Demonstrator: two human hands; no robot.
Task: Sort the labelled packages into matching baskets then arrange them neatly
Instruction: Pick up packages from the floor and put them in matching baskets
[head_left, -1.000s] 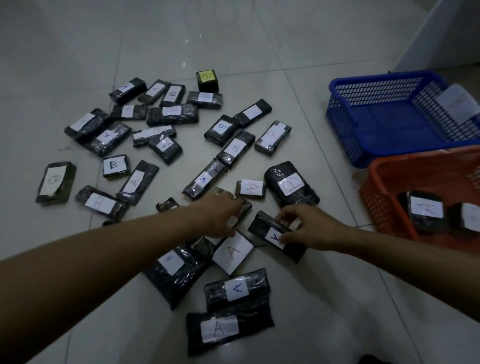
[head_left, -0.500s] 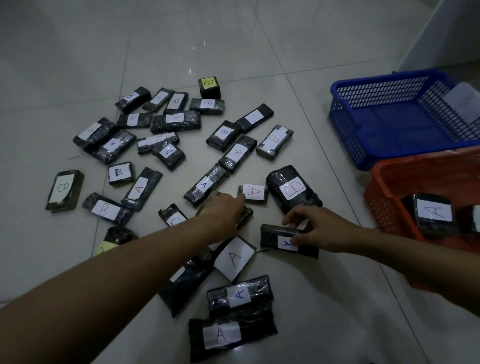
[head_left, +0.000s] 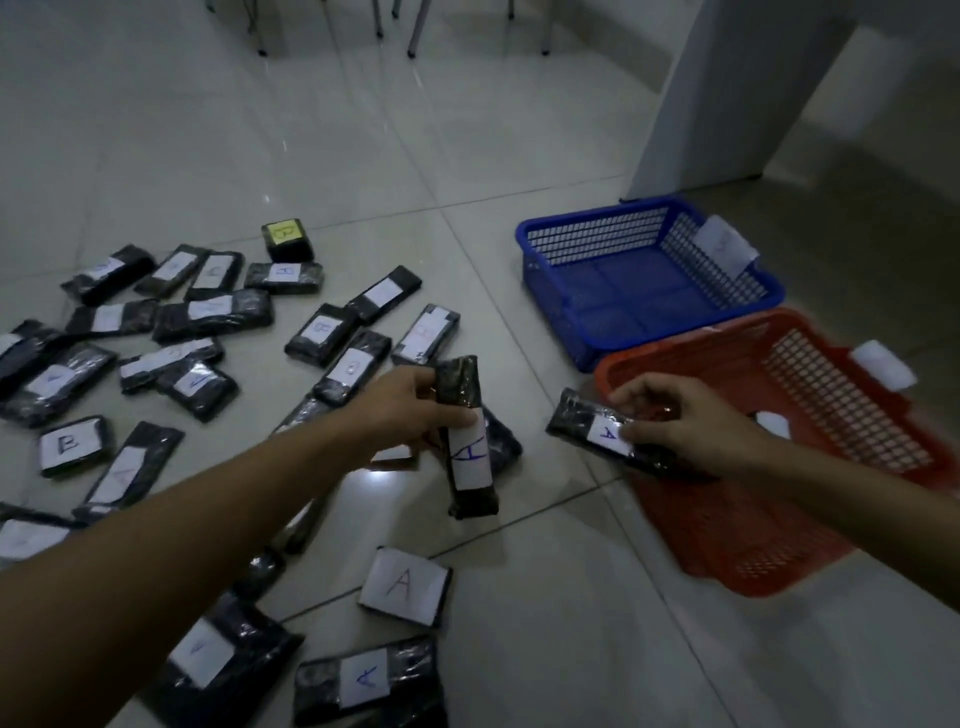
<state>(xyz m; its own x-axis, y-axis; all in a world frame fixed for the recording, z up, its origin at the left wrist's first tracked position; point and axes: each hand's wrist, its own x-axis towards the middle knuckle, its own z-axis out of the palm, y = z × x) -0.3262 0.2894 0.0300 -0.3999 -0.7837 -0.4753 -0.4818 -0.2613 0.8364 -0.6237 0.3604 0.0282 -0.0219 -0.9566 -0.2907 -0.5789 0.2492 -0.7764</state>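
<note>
Now: two A packages lifted, bound for the orange basket

Both hands loaded. My right hand (head_left: 691, 431) pinches a black plastic-wrapped package with a white label marked A in blue (head_left: 605, 436), held flat just over the near-left rim of the orange plastic mesh basket (head_left: 727, 545). My left hand (head_left: 410, 410) grips a second, longer black wrapped package, its white label also reading A (head_left: 467, 441), held on end above the floor, left of the basket and not yet over it.

The orange basket takes the A's, I judge: at least one white label (head_left: 774, 423) shows inside it past my right hand, though I cannot read it from here. The blue plastic mesh basket (head_left: 649, 280) just beyond it, far right, has no package that I can see inside.

To do this step well:
- Lower the right package in, don't toss; lay it flat, label up, along a wall so rows can build.
- Bring the left one across only once the right hand is out of the way, turn it flat, set it parallel.
- Check each letter before release; the light is dim.

More wrapped packages lie scattered on the pale tiled floor (head_left: 519, 597), A's near me, B's mostly far left.
</note>
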